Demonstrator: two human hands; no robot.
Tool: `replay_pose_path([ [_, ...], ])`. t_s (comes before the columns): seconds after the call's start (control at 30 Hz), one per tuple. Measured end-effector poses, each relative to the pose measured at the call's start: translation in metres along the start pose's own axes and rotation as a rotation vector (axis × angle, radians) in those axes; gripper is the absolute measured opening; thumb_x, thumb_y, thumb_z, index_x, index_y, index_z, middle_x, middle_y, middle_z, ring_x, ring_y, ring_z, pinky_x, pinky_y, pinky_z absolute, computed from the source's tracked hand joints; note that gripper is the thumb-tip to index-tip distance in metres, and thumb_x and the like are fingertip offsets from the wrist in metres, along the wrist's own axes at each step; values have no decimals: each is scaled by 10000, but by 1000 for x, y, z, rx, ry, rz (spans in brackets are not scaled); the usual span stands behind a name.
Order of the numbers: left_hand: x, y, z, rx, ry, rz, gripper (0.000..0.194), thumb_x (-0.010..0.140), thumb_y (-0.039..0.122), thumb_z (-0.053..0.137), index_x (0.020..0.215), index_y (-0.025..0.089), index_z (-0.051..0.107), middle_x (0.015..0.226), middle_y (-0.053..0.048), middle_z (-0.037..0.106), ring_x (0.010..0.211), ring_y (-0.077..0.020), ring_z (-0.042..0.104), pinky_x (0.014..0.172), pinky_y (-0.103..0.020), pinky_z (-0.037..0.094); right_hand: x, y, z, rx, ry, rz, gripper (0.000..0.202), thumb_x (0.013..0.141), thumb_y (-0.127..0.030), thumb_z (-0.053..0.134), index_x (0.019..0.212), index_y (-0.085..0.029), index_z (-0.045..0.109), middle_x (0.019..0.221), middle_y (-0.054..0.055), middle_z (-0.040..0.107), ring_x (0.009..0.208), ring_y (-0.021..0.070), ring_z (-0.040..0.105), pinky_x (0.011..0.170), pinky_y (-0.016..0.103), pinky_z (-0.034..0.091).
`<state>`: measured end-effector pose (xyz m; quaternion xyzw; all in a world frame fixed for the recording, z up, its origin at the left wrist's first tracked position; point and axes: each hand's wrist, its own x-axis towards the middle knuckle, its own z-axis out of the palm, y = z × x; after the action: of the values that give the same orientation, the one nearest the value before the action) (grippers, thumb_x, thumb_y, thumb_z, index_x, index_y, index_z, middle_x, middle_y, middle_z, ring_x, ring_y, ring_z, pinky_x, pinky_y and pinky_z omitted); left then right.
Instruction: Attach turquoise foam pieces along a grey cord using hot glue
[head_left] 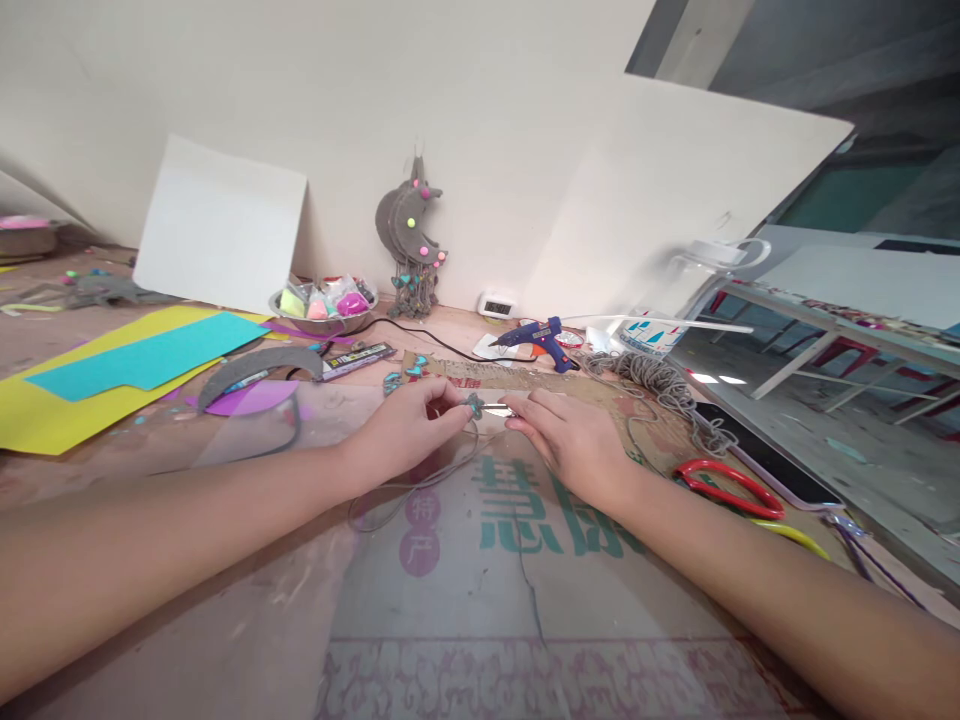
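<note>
My left hand pinches a small grey-teal piece between thumb and fingertips. Thin grey cord hangs from that piece and loops over the printed sheet below. Closed around a slim metal tool, my right hand points it left, its tip meeting the small piece. Most of the tool is covered by the fingers, so its exact kind is hidden. Small teal pieces lie on cardboard just beyond my left hand.
A blue glue gun lies beyond my right hand, near coiled grey cord. Red-handled scissors and a phone are at right. A grey moon ornament leans on the wall; a bowl of coloured packets stands left of it.
</note>
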<state>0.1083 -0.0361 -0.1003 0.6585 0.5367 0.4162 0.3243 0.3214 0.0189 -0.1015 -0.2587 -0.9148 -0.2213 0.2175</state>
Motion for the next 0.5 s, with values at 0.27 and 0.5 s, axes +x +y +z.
replay_pose_path([
  [0.27, 1, 1, 0, -6, 9, -9, 174, 780, 330, 517, 752, 165, 565, 661, 26, 560, 565, -103, 469, 548, -228, 359, 1, -1, -3, 13, 63, -5, 306, 922, -350, 417, 1090, -171, 598, 760, 31, 629, 668, 137, 579, 567, 245, 365],
  [0.5, 1, 2, 0, -3, 9, -11, 165, 783, 315, 508, 742, 164, 557, 663, 30, 548, 572, -99, 458, 560, -227, 356, 1, 0, -1, 20, 20, 3, 315, 918, -353, 426, 1126, -175, 582, 793, 31, 629, 714, 143, 586, 587, 242, 374],
])
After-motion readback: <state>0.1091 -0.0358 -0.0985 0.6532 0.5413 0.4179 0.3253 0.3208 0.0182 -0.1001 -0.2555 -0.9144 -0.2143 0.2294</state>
